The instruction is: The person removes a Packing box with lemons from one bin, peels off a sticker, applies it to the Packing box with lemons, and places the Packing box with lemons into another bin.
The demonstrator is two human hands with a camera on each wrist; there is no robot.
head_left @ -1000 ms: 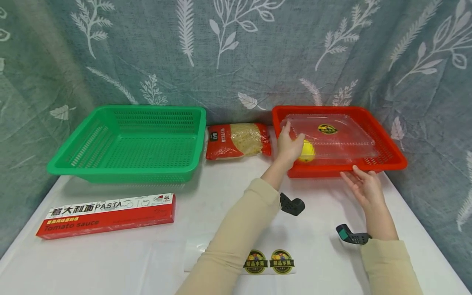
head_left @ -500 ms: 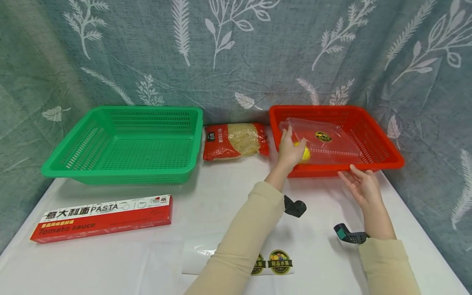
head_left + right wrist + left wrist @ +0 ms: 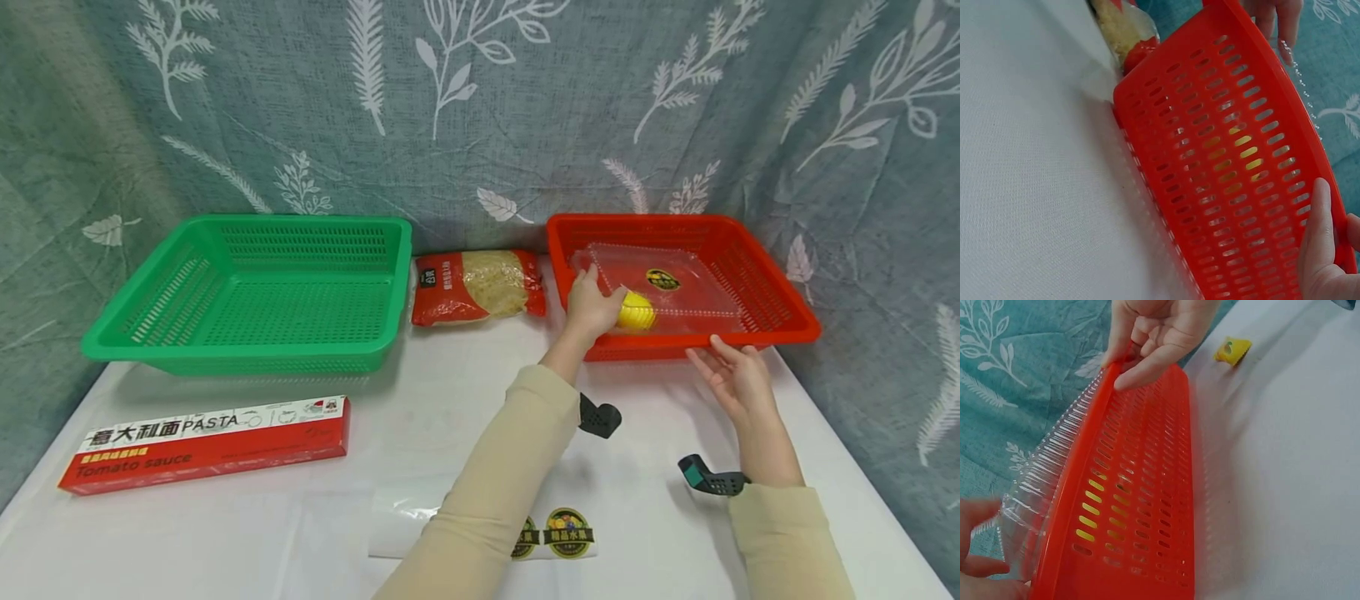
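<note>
A clear plastic lidded box (image 3: 690, 283) with a dark round label lies tilted in the red basket (image 3: 780, 333). My left hand (image 3: 591, 307) pinches the box's left end between thumb and fingers. Something yellow and ribbed (image 3: 636, 311) shows beside the left thumb; its kind is unclear. In the left wrist view, its yellow shows through the basket slots. My right hand (image 3: 738, 379) grips the basket's front rim, thumb on one side and fingers on the other in the right wrist view (image 3: 1329, 262).
A green basket (image 3: 247, 358) stands at the left, with a red pasta bag (image 3: 480, 287) between the baskets. A long pasta box (image 3: 206, 446) lies front left, a label sheet (image 3: 408, 525) in front. The left wrist view shows a small yellow packet (image 3: 1232, 351) on the table.
The clear box has gone lower into the red basket and a little left, with my left hand on it. The yellow thing shows more beside the thumb. My right hand stays at the rim.
</note>
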